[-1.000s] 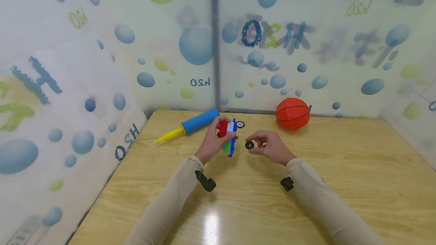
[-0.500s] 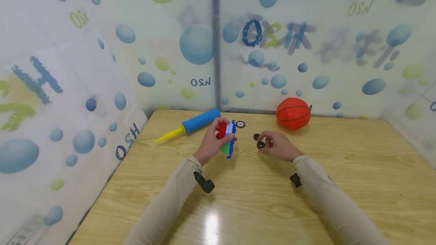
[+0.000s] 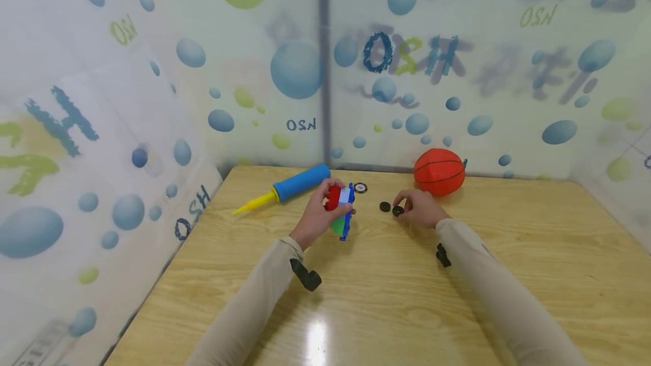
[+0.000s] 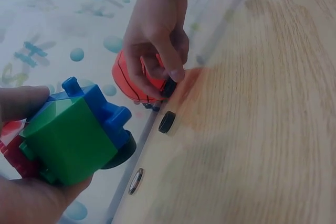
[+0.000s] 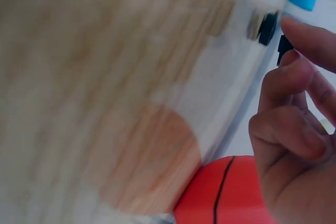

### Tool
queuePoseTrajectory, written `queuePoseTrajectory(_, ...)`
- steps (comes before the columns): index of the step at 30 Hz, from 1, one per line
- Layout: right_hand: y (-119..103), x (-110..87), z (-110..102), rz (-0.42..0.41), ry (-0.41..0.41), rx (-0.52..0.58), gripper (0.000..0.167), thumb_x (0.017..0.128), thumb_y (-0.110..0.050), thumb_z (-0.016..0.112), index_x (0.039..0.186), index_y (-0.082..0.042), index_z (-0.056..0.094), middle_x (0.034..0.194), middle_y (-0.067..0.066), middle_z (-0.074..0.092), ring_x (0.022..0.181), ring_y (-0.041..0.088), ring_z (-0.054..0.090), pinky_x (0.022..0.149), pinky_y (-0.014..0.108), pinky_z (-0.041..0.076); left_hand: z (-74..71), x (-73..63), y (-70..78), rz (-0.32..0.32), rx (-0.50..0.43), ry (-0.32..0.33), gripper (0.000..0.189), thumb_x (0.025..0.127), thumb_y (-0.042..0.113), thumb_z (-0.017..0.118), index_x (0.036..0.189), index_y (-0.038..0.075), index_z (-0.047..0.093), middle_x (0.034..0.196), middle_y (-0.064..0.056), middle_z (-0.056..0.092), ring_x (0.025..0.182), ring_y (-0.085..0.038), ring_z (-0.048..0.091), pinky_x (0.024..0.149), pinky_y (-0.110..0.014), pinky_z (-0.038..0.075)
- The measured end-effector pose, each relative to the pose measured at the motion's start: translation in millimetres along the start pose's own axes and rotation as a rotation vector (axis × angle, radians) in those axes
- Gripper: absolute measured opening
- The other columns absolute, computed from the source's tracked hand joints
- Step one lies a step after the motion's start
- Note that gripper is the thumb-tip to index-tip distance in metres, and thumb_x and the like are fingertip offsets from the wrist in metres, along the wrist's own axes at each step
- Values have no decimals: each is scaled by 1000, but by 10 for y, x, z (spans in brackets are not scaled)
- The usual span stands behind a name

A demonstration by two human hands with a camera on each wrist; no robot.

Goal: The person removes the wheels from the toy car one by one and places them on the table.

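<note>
In the head view my left hand (image 3: 317,219) grips a toy vehicle of red, light blue and green blocks on a blue base (image 3: 348,213). The left wrist view shows its green block (image 4: 71,140) close up, with a black wheel (image 4: 124,153) against the blue base. To the right, my right hand (image 3: 421,208) pinches a small black toy wheel (image 3: 398,211) between thumb and finger, low over the table. Just left of it a second black wheel (image 3: 385,207) lies on the wood.
A round black-and-white disc (image 3: 360,187) lies behind the wheels. At the back left is a blue hand pump (image 3: 303,182) with a yellow nozzle. A red ball (image 3: 439,172) sits beyond my right hand, near the wall panel (image 3: 386,129).
My right hand has moved right, away from the toy vehicle, carrying the wheel down beside the other one, which has come into view. My left hand stays nearly still with the vehicle.
</note>
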State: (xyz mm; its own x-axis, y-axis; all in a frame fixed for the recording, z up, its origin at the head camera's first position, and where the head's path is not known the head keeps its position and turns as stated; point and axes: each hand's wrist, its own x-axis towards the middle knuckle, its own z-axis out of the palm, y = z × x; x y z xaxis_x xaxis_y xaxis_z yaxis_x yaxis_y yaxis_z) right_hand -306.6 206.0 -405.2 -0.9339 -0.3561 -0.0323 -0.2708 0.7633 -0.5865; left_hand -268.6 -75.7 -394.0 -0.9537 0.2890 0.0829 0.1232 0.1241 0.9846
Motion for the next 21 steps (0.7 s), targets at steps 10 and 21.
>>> queuePoseTrajectory(10,134,174,9,122,-43,49,28,83,-3,75,110,-4,68,80,9,65,59,16,59,57,26,49,33,-16,-14,-25,-30,-37,42,95,9,68,130,22,46,129,-14,52,102,-25,74,91,-42,60)
queuePoseTrajectory(21,115,214,0,135,-43,50,30,83,-2,74,112,-4,68,80,10,67,59,14,60,57,25,50,55,-45,54,-34,-24,-86,45,96,8,66,135,16,44,127,-16,49,103,-27,74,91,-42,60)
